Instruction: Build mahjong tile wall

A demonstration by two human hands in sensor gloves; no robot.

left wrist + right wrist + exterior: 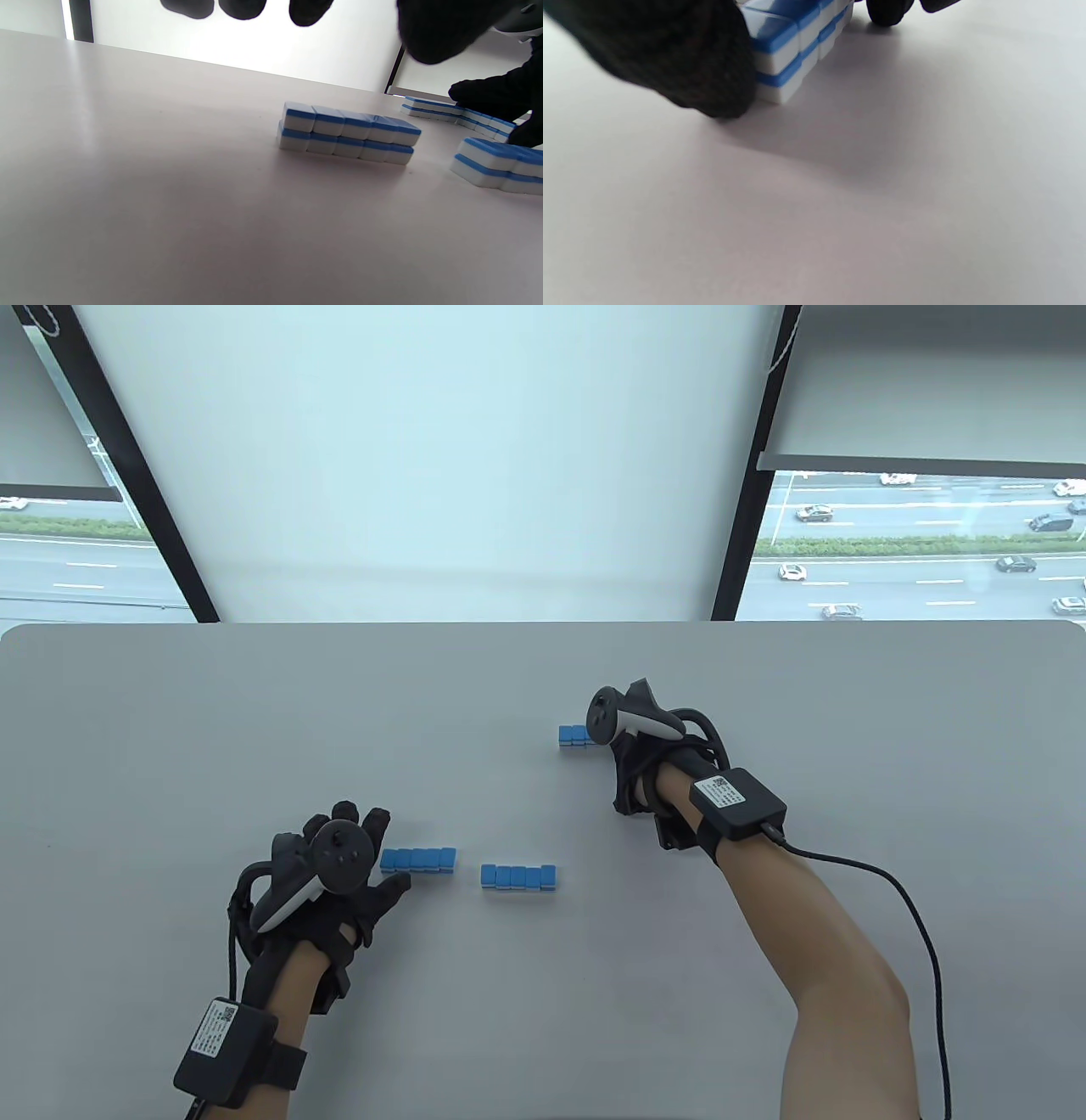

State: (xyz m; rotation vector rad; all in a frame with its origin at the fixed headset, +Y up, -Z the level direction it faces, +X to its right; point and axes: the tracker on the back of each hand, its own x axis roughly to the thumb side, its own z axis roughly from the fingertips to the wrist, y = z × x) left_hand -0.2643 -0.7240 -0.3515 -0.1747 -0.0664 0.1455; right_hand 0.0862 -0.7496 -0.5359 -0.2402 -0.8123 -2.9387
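Three short rows of blue-and-white mahjong tiles stand on the grey table [254, 712], each two tiles high. My left hand [383, 850] lies with fingers spread at the left end of the near left row [418, 861], holding nothing; the left wrist view has this row [348, 135] at its centre. The near middle row [519, 877] stands apart, a little to the right. My right hand [618, 746] arches over the far row [573, 735] and hides its right part. Close up, the thumb [683, 63] presses that row [793, 46] and the fingertips [886, 10] touch its other side.
A cable [891, 891] runs from the right wrist box off the table's near right edge. The table's far edge [543, 626] meets a window wall. Bare grey tabletop surrounds the three rows.
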